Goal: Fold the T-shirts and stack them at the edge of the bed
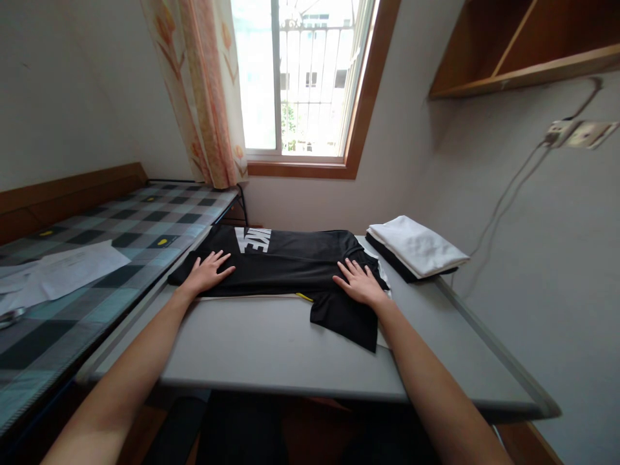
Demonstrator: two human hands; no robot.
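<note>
A black T-shirt with large white lettering lies sideways on a light grey table. Its near side is folded over toward the middle, and one short sleeve sticks out toward me at the right. My left hand rests flat on the hem end, fingers spread. Near the collar and shoulder, my right hand lies flat on the cloth, fingers also apart. White fabric shows at the collar end and a thin pale edge along the near side; whether it belongs to another garment I cannot tell.
A stack of folded clothes, white over black, sits at the table's back right. To the left is a bed with a checked cover and papers on it. Behind the table are a curtain and a window.
</note>
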